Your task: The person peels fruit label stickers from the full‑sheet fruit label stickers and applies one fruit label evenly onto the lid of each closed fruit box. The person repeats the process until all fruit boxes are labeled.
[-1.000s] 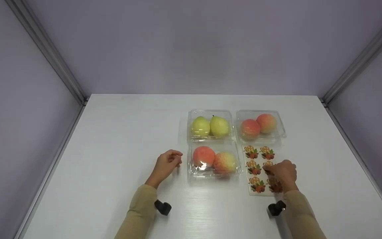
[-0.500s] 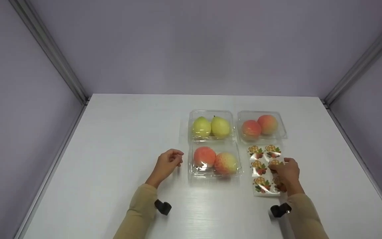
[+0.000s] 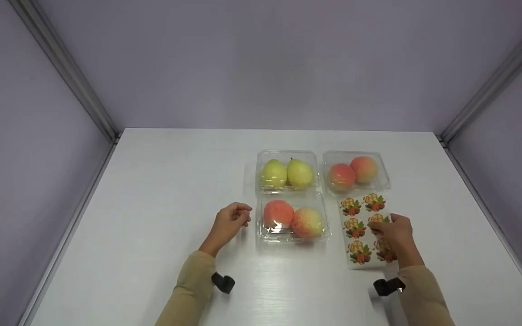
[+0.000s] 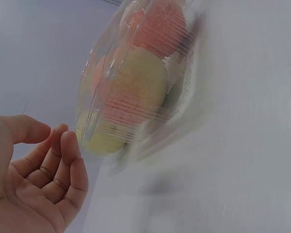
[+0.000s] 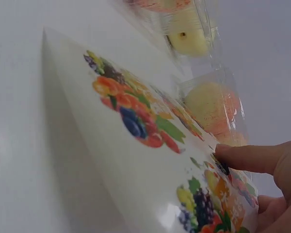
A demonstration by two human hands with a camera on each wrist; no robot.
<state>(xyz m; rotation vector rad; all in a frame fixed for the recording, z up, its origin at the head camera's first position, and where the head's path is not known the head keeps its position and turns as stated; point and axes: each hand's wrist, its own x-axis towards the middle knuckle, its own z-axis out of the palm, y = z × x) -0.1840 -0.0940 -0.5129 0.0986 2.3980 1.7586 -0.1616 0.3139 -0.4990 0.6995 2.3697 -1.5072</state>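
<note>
A sheet of fruit stickers [image 3: 355, 226] lies right of centre, its near part under my right hand [image 3: 384, 229], which pinches it. In the right wrist view a finger presses on top of the sticker sheet [image 5: 136, 121] and the sheet's far edge is tilted up off the white table. My left hand [image 3: 242, 216] rests on the table with fingers loosely curled and holds nothing. It sits just left of a clear box of two peaches [image 3: 292, 219], seen close in the left wrist view as the peach box [image 4: 136, 82] beside the left hand [image 4: 63, 160].
Behind stand a clear box with two pears [image 3: 287, 173] and another clear box with two peaches [image 3: 355, 170]. Grey walls close the white table [image 3: 152, 217] on three sides. The left half of the table is bare.
My right hand has drawn the sticker sheet a little to the right and turned it slightly. The left hand has stayed where it was.
</note>
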